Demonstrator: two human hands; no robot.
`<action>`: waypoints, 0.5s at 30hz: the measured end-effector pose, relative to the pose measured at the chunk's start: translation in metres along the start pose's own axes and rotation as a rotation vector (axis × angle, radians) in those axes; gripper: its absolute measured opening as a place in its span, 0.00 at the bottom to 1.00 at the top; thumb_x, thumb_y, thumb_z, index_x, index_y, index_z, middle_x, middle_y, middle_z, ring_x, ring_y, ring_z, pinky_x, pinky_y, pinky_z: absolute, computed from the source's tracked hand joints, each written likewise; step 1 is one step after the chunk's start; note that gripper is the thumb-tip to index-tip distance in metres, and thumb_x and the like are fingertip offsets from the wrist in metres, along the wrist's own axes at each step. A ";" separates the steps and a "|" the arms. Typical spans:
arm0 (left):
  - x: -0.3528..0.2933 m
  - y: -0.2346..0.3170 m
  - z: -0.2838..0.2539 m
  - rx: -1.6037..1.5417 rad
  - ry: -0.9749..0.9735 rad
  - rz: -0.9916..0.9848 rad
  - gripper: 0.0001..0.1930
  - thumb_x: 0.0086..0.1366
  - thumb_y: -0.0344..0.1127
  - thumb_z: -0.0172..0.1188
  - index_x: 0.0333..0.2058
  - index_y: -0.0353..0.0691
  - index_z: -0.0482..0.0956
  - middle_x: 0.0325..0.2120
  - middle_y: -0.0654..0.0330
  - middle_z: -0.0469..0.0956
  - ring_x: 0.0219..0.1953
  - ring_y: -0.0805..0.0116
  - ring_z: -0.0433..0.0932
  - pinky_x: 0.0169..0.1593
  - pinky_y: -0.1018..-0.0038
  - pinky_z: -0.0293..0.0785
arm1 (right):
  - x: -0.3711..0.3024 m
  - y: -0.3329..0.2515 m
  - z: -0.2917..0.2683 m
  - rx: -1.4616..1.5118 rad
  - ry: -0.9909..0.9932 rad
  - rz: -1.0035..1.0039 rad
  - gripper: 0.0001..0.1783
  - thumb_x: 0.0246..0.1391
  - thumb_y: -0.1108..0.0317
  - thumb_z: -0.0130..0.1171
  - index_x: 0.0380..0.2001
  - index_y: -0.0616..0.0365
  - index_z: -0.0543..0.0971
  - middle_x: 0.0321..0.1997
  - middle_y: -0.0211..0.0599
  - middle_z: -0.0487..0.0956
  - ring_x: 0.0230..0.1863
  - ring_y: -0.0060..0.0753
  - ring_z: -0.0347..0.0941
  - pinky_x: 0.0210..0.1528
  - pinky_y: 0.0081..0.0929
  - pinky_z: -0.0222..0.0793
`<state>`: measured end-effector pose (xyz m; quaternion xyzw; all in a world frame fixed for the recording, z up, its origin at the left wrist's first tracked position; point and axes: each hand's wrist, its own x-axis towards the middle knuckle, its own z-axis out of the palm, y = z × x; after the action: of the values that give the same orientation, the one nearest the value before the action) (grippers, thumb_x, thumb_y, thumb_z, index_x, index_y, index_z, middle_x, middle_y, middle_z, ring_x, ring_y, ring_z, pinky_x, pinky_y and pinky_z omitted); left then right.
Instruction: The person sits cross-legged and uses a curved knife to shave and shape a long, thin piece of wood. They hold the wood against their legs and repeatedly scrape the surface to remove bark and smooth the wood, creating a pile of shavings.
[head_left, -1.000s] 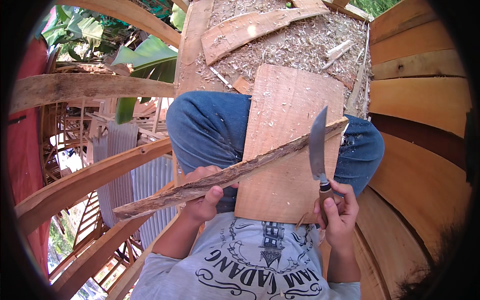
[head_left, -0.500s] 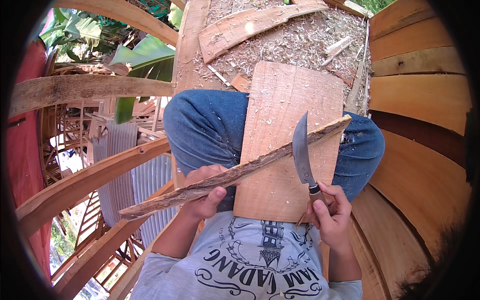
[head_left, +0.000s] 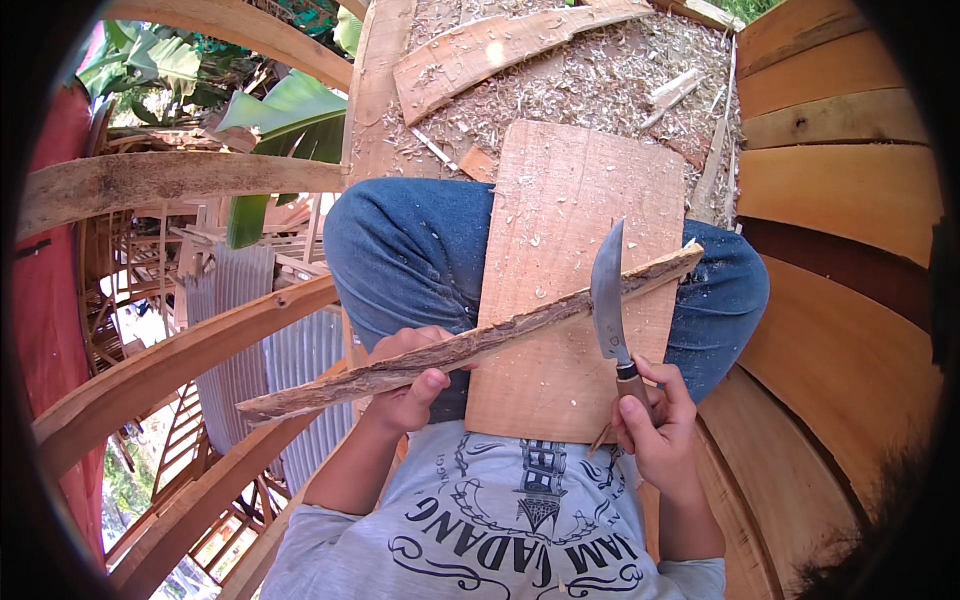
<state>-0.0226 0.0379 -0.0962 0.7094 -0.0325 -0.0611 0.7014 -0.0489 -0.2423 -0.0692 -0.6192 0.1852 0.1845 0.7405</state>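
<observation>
My left hand (head_left: 410, 380) is closed around a long, rough-barked wood strip (head_left: 470, 345). The strip slants from lower left up to the right, over a flat board (head_left: 560, 240) that lies across my lap. In my right hand (head_left: 655, 412) is a knife (head_left: 608, 290) with a curved blade and a brown handle, its tip pointing away from me. The blade crosses the strip towards its far right end and covers part of it. Whether the edge bites into the wood I cannot tell. A thin sliver pokes out beside my right hand.
Wood shavings (head_left: 600, 85) litter the floor beyond my knees, with a curved plank (head_left: 500, 60) among them. Plank walling (head_left: 840, 200) rises on the right. Wooden rails (head_left: 190, 180) run along the left, with corrugated sheets (head_left: 300, 380) and leaves beyond.
The knife blade has shifted slightly to the right along the strip and turned a little more upright. The strip's right end sits slightly lower; my left hand keeps its hold.
</observation>
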 end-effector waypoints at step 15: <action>0.000 -0.016 -0.007 0.021 -0.034 0.000 0.14 0.63 0.43 0.55 0.29 0.40 0.66 0.18 0.58 0.72 0.27 0.66 0.76 0.33 0.69 0.73 | -0.003 0.004 0.005 0.002 -0.104 0.093 0.19 0.57 0.76 0.50 0.52 0.62 0.65 0.24 0.32 0.73 0.15 0.12 0.60 0.17 0.12 0.54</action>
<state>-0.0222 0.0449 -0.1120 0.7155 -0.0449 -0.0730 0.6933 -0.0533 -0.2370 -0.0706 -0.5987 0.1752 0.2502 0.7404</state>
